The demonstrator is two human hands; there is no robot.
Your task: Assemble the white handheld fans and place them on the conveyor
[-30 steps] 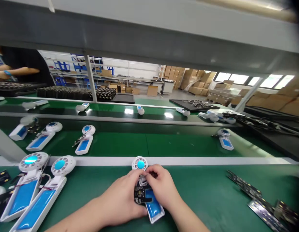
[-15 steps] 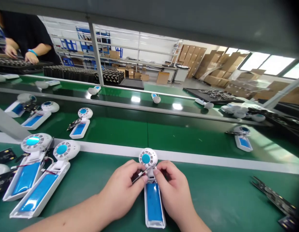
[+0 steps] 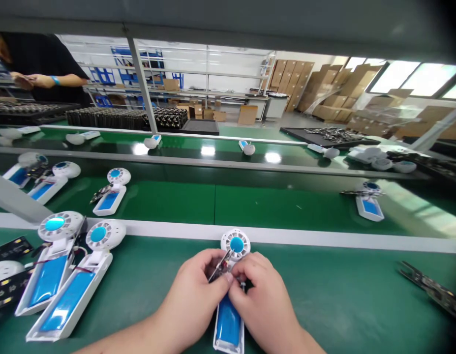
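Observation:
A small white fan [image 3: 228, 322] with a blue battery in its open handle lies on the green bench in front of me, its round head pointing away. My left hand [image 3: 200, 287] is closed at the fan's neck, a thin dark circuit board [image 3: 217, 269] pinched between its fingers. From the right, my right hand [image 3: 262, 295] reaches over the neck with thumb and forefinger pressed together; what they hold is hidden. Two similar open fans, a nearer one [image 3: 71, 290] and one beside it [image 3: 50, 275], lie on the left with wires showing.
Loose circuit boards lie at the left edge, and another board [image 3: 430, 290] at the right. Beyond the white rail [image 3: 287, 237], a green conveyor [image 3: 168, 201] carries more fans. A metal post [image 3: 19, 196] slants at the left. Behind, a person in black [image 3: 46, 64] stands near trays.
My right thumb and forefinger have moved in over the neck, closer to my left fingers. The fan has tilted slightly. White parts on the far belt have shifted right; the other person's hands have lifted.

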